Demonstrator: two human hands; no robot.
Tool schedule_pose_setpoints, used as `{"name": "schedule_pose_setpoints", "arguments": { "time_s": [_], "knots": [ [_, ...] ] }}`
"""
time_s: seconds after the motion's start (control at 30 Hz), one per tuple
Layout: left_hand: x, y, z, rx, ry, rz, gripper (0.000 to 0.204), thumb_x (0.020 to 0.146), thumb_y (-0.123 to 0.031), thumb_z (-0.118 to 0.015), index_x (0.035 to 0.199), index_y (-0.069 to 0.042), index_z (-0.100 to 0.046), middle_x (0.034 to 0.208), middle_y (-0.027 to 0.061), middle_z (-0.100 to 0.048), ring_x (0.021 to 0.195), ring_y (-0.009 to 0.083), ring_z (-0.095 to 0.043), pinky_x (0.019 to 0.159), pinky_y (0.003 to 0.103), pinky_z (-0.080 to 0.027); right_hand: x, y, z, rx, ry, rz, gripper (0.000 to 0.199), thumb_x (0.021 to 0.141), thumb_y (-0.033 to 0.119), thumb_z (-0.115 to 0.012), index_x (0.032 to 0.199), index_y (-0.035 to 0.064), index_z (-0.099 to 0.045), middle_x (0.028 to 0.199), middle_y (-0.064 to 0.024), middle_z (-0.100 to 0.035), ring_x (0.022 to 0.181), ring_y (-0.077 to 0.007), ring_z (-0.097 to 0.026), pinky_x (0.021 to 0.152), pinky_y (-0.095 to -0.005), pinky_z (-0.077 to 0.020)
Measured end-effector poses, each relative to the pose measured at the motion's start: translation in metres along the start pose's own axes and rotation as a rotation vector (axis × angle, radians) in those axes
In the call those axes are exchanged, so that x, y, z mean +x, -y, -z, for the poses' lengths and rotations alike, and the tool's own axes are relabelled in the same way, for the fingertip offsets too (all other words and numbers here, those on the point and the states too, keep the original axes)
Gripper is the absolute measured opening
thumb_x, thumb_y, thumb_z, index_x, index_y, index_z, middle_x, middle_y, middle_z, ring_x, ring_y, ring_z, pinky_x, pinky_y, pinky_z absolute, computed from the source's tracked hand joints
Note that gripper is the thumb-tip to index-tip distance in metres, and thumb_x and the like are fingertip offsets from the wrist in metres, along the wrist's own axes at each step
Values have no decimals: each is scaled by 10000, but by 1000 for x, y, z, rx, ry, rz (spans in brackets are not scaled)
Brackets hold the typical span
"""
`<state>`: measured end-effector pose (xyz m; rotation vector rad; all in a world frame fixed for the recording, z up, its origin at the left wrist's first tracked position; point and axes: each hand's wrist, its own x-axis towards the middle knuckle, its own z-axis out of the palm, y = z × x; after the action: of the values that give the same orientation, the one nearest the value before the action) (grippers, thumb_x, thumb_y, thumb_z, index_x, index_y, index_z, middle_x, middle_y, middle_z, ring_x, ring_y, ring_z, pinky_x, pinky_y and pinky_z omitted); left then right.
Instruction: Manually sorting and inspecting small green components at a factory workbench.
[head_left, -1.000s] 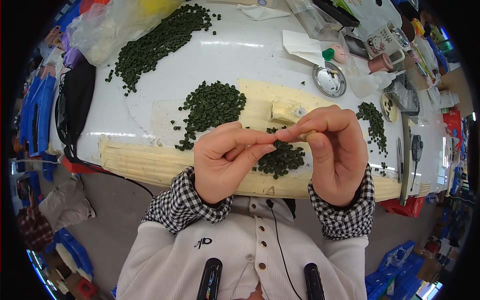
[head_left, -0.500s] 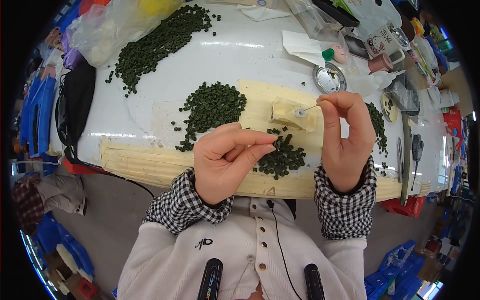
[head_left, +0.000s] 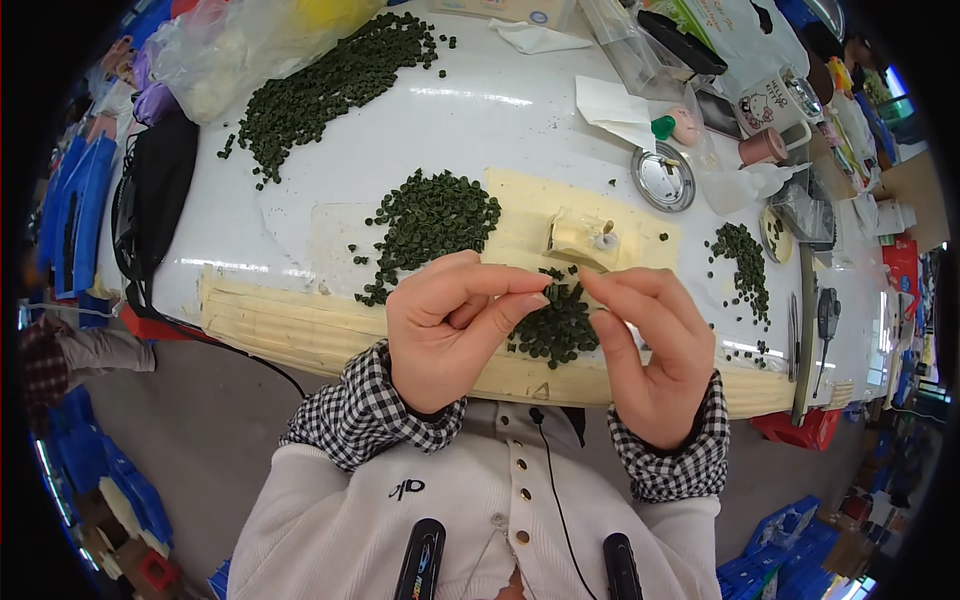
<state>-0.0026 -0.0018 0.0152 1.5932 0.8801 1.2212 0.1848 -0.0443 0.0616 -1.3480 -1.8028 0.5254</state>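
- Head view: the left hand (head_left: 455, 330) is raised above the near edge of the white table (head_left: 520, 130), fingers curled in, thumb and forefinger pressed together at the tips; whether a piece sits between them cannot be told.
- The right hand (head_left: 650, 350) faces it, thumb and forefinger tips brought close to the left fingertips, the other fingers loosely curled; what it pinches, if anything, is too small to make out.
- Straight below the meeting fingertips lies a small heap of dark green pellets (head_left: 555, 325), at the near edge of the table on a pale yellow sheet (head_left: 525, 215).
- A larger heap of green pellets (head_left: 430, 215) rests toward the middle of the table, overlapping the left edge of that sheet.
- A small clear plastic holder (head_left: 583, 238) stands on the sheet just beyond the hands.
- A long spread of pellets (head_left: 320, 85) runs toward the far left corner, beside a clear plastic bag (head_left: 240, 45).
- Another small pellet patch (head_left: 742, 262) lies toward the right edge.
- A round metal lid (head_left: 662, 178) sits beyond the sheet on the right side, near a white mug (head_left: 765, 102).
- Cream-coloured padding (head_left: 290, 325) lines the near edge of the table.
- Checked cuffs (head_left: 370, 415) cover both wrists.
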Motion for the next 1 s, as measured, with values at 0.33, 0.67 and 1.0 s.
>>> {"name": "schedule_pose_setpoints", "arguments": {
  "time_s": [0.33, 0.67, 1.0],
  "knots": [
    [2, 3, -1, 66, 13, -62, 194, 778, 22, -727, 959, -47, -737, 547, -41, -387, 515, 69, -342, 490, 235, -274, -9, -11, -16, 153, 31, 57, 354, 808, -63, -662, 1156, 2, -663, 984, -127, -648, 821, -224, -625, 705, -275, -510],
    [2, 2, -2, 65, 31, -9, 192, 772, 13, -736, 950, -55, -741, 537, -39, -377, 513, 72, -339, 487, 240, -273, -6, -23, -13, 11, 35, 256, 422, 719, -115, -662, 1129, -13, -669, 1025, -132, -667, 814, -239, -651, 693, -299, -534],
    [5, 0, 0, 49, 60, -47, 202, 773, 10, -739, 962, -59, -738, 541, -40, -372, 518, 69, -342, 493, 237, -275, -8, -25, -12, 42, 32, 234, 393, 737, -96, -672, 1119, 0, -678, 1024, -132, -666, 817, -236, -654, 697, -290, -537]
  ]
}}
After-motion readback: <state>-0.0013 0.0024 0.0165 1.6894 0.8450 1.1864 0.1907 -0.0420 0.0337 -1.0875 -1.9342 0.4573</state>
